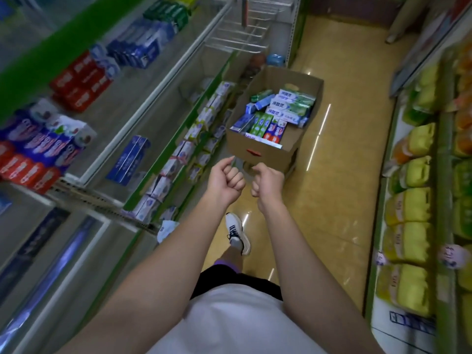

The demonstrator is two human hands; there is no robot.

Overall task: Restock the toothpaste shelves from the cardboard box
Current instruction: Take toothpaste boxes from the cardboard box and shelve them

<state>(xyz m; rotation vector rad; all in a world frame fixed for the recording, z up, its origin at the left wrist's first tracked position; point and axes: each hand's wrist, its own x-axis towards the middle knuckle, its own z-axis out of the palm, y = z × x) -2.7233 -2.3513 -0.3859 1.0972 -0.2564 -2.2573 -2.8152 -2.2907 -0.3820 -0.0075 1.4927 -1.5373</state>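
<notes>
Both grips, left hand (226, 178) and right hand (268, 181), are fisted empty, with the box (258, 149) at 12 o'clock, near the shelves (143, 103) for restocking.

Bare forearms, no sleeves reaching wrists, no watch or rings visible on left hand (226, 180) or right hand (268, 180). Plain white short-sleeved top (237, 320) over torso. Black shorts (217, 279) below it, purple hem band (227, 264). White lace-up sneaker (238, 233), dark laces.
</notes>
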